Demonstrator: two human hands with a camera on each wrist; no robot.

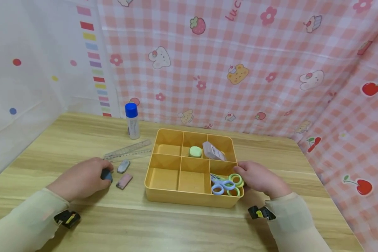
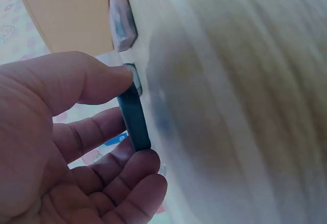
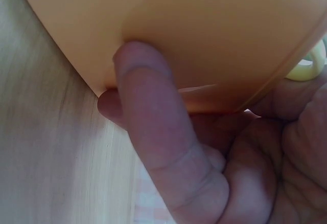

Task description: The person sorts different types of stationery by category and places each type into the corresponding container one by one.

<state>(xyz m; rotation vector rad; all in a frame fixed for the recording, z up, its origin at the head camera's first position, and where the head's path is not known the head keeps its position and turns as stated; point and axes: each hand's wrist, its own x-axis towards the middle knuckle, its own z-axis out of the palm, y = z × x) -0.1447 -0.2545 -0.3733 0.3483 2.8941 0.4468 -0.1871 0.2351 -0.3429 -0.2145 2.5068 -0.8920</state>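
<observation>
My left hand (image 1: 82, 177) pinches a dark blue-green eraser (image 2: 134, 119) on edge between thumb and fingers, close over the table left of the organizer box (image 1: 189, 198). Beside those fingers lie a grey eraser (image 1: 123, 167) and a pink eraser (image 1: 124, 182). At the box's right side, my right hand (image 1: 261, 178) grips the wall, with the thumb at the rim and the other fingers against the outside. Near that thumb, blue scissors (image 1: 218, 184) and green scissors (image 1: 237, 181) rest in the front right compartment.
Two clear rulers (image 1: 127, 149) lie behind the erasers. A glue stick (image 1: 132, 122) with a blue cap stands farther back. In the box's back row sit a pale green rounded item (image 1: 195, 151) and a clear plastic case (image 1: 213, 151). Patterned cloth (image 1: 208, 98) hangs behind the table.
</observation>
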